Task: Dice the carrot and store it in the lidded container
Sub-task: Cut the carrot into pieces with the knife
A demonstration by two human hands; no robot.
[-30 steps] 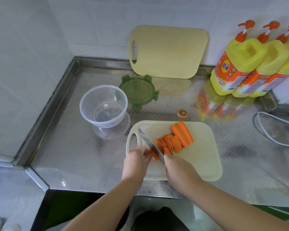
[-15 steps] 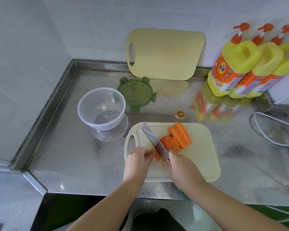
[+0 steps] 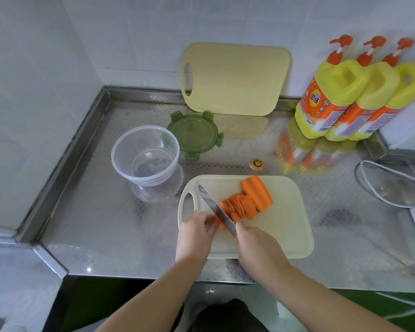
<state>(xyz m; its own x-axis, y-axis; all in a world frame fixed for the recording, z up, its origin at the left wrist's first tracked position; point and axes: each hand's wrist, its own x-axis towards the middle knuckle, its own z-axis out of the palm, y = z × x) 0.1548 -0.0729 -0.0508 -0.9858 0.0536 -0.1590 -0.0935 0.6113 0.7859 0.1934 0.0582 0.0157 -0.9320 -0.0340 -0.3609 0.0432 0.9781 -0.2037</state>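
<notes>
Fingers (image 3: 210, 224) of the left hand (image 3: 197, 236) pinch the carrot (image 3: 255, 197), the right hand (image 3: 256, 245) grips the knife (image 3: 213, 207) — container (image 3: 116, 164) uncovered, lid (image 3: 193, 134) just beside.

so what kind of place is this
Most likely a kitchen: a stainless steel worktop set into a white-tiled corner, a carrot being sliced with a knife on a cutting board, and three pump bottles that look like dish detergent by the wall.

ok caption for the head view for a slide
Right hand slices carrot with a knife on the board, left hand steadying it; tub and lid nearby.
</notes>
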